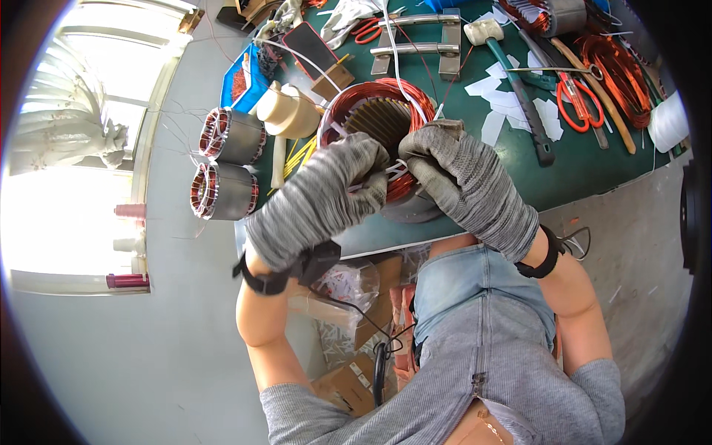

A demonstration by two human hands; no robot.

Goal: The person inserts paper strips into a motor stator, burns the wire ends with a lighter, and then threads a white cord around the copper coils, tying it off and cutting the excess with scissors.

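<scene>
A motor stator (378,119) stands upright at the table's front edge, with a thick ring of copper windings around its slotted bore. Both my hands wear grey knitted gloves and meet at the ring's near side. My left hand (319,193) pinches at a short stretch of white cord (397,166) there. Close beside it, my right hand (467,174) has its fingers curled and closed over the windings; what lies in its fingertips is hidden. White sleeved leads rise from the windings toward the far side.
Two smaller stators (236,137) lie at left beside a cream plastic spool (285,111) and a blue tray (239,80). Right of centre are a mallet (519,100), white paper pieces (504,100), red-handled scissors (580,107) and copper coils (615,78). Metal bars (415,50) stand behind.
</scene>
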